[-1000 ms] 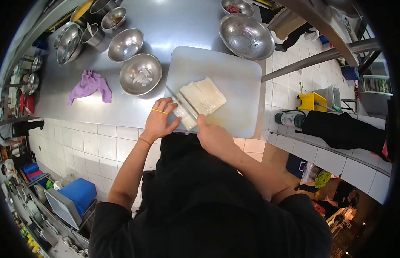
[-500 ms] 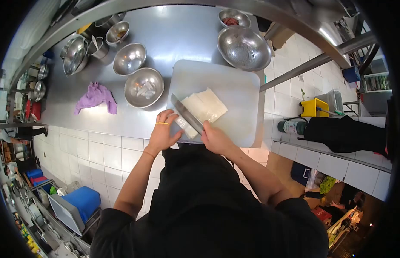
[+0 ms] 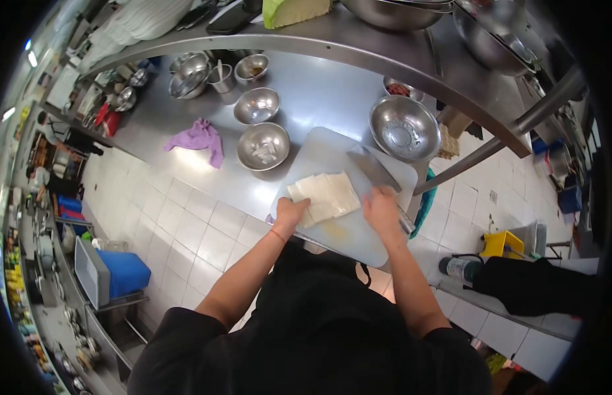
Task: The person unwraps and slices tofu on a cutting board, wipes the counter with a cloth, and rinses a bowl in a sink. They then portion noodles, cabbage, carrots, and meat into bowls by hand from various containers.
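Note:
Pale, flat sheets (image 3: 332, 195) overlap in a stack on the white cutting board (image 3: 366, 245). My left hand (image 3: 291, 213) is at the stack's left edge, its thumb on top and the other fingers mostly hidden. To the right, a cleaver (image 3: 376, 169) lies along the board, with its handle toward the board's lower right edge. My right hand (image 3: 382, 209) is between the sheets and the cleaver, overlapping part of the cleaver. Motion smears its fingers, and the cleaver's handle shows outside the palm.
A steel bowl (image 3: 243, 157) with white pieces stands left of the board, another bowl (image 3: 256, 108) behind it. A purple cloth (image 3: 197, 139) lies farther left. A perforated-looking steel bowl (image 3: 393, 125) sits behind the board. A metal shelf (image 3: 319, 41) crosses above the table.
The cleaver has gone from between my hands at the sheets to the board's right side. My left hand has shifted onto the sheets' left edge. The view has tilted up.

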Demonstrator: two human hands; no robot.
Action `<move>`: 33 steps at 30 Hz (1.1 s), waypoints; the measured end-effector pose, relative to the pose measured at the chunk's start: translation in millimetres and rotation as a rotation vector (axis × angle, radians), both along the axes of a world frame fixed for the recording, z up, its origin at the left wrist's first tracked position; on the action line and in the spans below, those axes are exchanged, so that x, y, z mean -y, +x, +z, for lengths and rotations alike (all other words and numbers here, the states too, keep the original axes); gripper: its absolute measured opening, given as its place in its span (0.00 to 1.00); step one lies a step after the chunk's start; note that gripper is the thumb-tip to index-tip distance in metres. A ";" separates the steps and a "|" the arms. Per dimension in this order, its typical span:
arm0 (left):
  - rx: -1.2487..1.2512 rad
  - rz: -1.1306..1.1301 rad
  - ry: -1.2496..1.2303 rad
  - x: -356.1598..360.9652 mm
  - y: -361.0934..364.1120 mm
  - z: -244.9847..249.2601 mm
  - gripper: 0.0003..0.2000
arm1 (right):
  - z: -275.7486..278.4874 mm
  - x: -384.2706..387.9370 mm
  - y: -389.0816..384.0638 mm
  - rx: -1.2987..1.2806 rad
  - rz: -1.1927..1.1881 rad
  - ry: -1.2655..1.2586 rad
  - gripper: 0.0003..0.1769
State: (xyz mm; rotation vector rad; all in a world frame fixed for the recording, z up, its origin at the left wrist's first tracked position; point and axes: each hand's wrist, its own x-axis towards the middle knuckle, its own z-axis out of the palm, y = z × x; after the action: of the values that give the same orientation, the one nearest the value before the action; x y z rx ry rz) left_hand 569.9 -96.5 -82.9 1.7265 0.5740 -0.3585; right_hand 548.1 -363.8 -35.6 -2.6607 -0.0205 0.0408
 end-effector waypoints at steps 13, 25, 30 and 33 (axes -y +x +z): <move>0.112 -0.071 0.513 38.3 2.6 38.5 0.28 | -27.1 -54.0 54.7 -0.067 -0.004 0.026 0.26; 0.237 -0.465 0.545 55.4 21.2 33.4 0.26 | -18.9 -71.9 32.7 -0.382 -0.352 0.651 0.27; 0.106 -0.432 0.139 53.3 21.1 52.2 0.20 | -34.5 -102.9 10.0 0.058 -0.397 0.173 0.21; 0.128 -0.452 0.005 51.6 25.9 43.6 0.21 | -13.8 -111.7 11.8 -0.049 -0.584 0.445 0.21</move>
State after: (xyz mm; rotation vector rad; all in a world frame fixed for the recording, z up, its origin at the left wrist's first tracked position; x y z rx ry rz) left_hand 595.9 -148.1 -39.3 1.8620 0.0853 -0.5581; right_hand 559.9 -252.1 -49.3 -2.1288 0.6780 -0.0800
